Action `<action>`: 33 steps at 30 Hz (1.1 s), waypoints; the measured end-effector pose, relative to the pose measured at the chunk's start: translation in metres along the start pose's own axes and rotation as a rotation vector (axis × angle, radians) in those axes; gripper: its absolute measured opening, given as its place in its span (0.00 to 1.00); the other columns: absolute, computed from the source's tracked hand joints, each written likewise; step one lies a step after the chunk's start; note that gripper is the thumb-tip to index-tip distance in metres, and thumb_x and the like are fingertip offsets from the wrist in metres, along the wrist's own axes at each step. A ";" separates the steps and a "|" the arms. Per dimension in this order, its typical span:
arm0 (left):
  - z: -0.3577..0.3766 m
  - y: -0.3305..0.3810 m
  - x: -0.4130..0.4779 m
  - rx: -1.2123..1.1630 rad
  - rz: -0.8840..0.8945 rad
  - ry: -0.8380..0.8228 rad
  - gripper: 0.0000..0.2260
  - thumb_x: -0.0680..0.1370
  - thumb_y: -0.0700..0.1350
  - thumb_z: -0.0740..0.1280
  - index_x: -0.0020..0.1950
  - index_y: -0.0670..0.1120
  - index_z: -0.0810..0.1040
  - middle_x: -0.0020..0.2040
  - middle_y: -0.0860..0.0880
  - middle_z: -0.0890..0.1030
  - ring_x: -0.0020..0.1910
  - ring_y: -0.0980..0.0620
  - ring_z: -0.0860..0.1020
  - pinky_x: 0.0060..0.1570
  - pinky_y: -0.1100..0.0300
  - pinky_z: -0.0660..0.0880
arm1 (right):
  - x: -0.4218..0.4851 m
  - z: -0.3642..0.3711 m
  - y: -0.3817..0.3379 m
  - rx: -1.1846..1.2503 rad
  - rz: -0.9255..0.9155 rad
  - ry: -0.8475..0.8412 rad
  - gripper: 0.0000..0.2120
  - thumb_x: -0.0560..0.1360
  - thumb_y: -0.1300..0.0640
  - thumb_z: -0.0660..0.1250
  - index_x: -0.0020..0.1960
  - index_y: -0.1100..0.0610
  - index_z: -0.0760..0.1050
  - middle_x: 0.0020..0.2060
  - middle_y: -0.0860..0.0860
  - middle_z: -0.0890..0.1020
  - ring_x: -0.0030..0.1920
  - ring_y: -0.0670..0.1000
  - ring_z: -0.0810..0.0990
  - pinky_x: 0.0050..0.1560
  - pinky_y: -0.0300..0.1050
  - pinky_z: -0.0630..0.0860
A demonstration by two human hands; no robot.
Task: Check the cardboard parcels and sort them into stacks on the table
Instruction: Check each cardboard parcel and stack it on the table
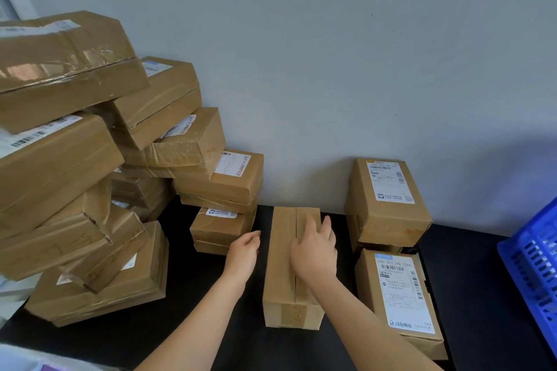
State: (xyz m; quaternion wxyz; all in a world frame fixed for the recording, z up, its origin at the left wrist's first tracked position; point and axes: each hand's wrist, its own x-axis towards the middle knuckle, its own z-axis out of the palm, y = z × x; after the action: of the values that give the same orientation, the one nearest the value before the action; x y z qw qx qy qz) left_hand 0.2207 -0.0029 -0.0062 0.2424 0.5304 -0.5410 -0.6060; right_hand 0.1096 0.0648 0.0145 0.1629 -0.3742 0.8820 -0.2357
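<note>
Most of the parcels looked unsorted in the head view: a leaning heap [75, 190] filled the left of the black table [211, 325], and only two low stacks stood at right, one far [388, 205] and one near [401, 295]. Between heap and stacks lay one long parcel [286, 265], its label unseen. The right hand [315, 250] rested on top of it, fingers loosely spread. The left hand [242, 253] hung just beside it, fingers slightly curled, holding nothing. A blue crate [530, 268] was cut off at the right edge.
</note>
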 end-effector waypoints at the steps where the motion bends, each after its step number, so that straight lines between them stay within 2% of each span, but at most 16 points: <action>1: -0.001 -0.001 0.000 0.006 0.008 0.018 0.15 0.83 0.43 0.57 0.69 0.48 0.72 0.68 0.47 0.73 0.66 0.47 0.71 0.65 0.50 0.68 | -0.002 0.002 -0.004 -0.060 -0.013 -0.014 0.30 0.79 0.49 0.57 0.77 0.51 0.49 0.77 0.56 0.44 0.76 0.61 0.46 0.73 0.61 0.54; 5: -0.005 -0.003 0.002 0.015 0.006 0.047 0.15 0.82 0.40 0.57 0.67 0.48 0.74 0.67 0.45 0.74 0.65 0.47 0.72 0.65 0.50 0.69 | -0.002 0.014 -0.012 -0.209 0.007 -0.104 0.47 0.72 0.31 0.59 0.78 0.54 0.41 0.76 0.58 0.36 0.75 0.63 0.38 0.71 0.66 0.47; 7: -0.004 -0.004 0.003 0.028 0.007 0.049 0.15 0.82 0.40 0.57 0.66 0.48 0.74 0.67 0.45 0.74 0.66 0.47 0.71 0.66 0.49 0.69 | -0.002 0.018 -0.014 -0.244 0.015 -0.115 0.54 0.68 0.27 0.60 0.78 0.54 0.38 0.75 0.58 0.33 0.75 0.63 0.36 0.71 0.68 0.47; 10: -0.004 -0.005 0.003 0.048 -0.002 0.051 0.15 0.82 0.40 0.57 0.67 0.48 0.74 0.68 0.46 0.73 0.68 0.47 0.70 0.67 0.48 0.68 | -0.001 0.022 -0.013 -0.265 0.024 -0.111 0.58 0.65 0.25 0.61 0.77 0.54 0.35 0.74 0.58 0.31 0.75 0.63 0.35 0.70 0.69 0.48; 14: -0.003 -0.006 0.003 0.095 -0.005 0.032 0.15 0.82 0.40 0.58 0.68 0.48 0.73 0.67 0.46 0.73 0.67 0.47 0.70 0.67 0.49 0.67 | 0.002 0.020 -0.006 -0.228 0.017 -0.122 0.56 0.66 0.30 0.64 0.77 0.52 0.34 0.74 0.56 0.32 0.75 0.62 0.35 0.70 0.68 0.49; 18: -0.002 -0.006 0.004 0.155 -0.004 -0.001 0.17 0.81 0.41 0.60 0.70 0.46 0.70 0.67 0.46 0.73 0.67 0.48 0.70 0.63 0.56 0.66 | 0.004 0.016 0.002 -0.160 -0.005 -0.113 0.53 0.65 0.33 0.66 0.77 0.48 0.37 0.76 0.54 0.35 0.75 0.62 0.38 0.71 0.64 0.53; 23: 0.003 -0.012 0.004 0.211 -0.096 -0.079 0.24 0.81 0.49 0.62 0.75 0.45 0.63 0.72 0.45 0.67 0.71 0.45 0.66 0.67 0.51 0.64 | 0.007 0.007 0.017 -0.016 -0.046 -0.094 0.51 0.60 0.30 0.61 0.77 0.44 0.44 0.77 0.50 0.42 0.75 0.59 0.46 0.70 0.60 0.56; 27: 0.008 -0.014 0.007 0.161 -0.198 -0.125 0.33 0.78 0.59 0.62 0.77 0.46 0.56 0.75 0.45 0.62 0.72 0.43 0.63 0.68 0.48 0.62 | 0.007 -0.003 0.025 0.167 -0.025 -0.119 0.50 0.58 0.32 0.60 0.76 0.42 0.48 0.76 0.46 0.47 0.74 0.57 0.51 0.69 0.60 0.58; 30: 0.011 -0.013 0.011 0.123 -0.215 -0.124 0.37 0.76 0.63 0.63 0.78 0.46 0.54 0.75 0.44 0.62 0.72 0.43 0.64 0.68 0.47 0.63 | 0.008 -0.013 0.031 0.324 0.011 -0.165 0.48 0.60 0.36 0.62 0.76 0.44 0.50 0.76 0.47 0.52 0.73 0.55 0.55 0.70 0.60 0.61; 33: 0.017 -0.010 0.013 0.112 -0.190 -0.162 0.36 0.75 0.63 0.64 0.76 0.45 0.59 0.69 0.46 0.70 0.64 0.46 0.71 0.61 0.51 0.70 | 0.013 -0.018 0.039 0.466 0.048 -0.203 0.41 0.69 0.44 0.65 0.77 0.46 0.50 0.74 0.50 0.58 0.71 0.56 0.60 0.68 0.60 0.65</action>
State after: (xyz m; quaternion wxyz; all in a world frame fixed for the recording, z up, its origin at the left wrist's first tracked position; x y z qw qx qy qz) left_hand 0.2038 -0.0043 -0.0226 0.1093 0.5413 -0.5392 -0.6359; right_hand 0.0694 0.0845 0.0071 0.3380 -0.3270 0.7917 -0.3900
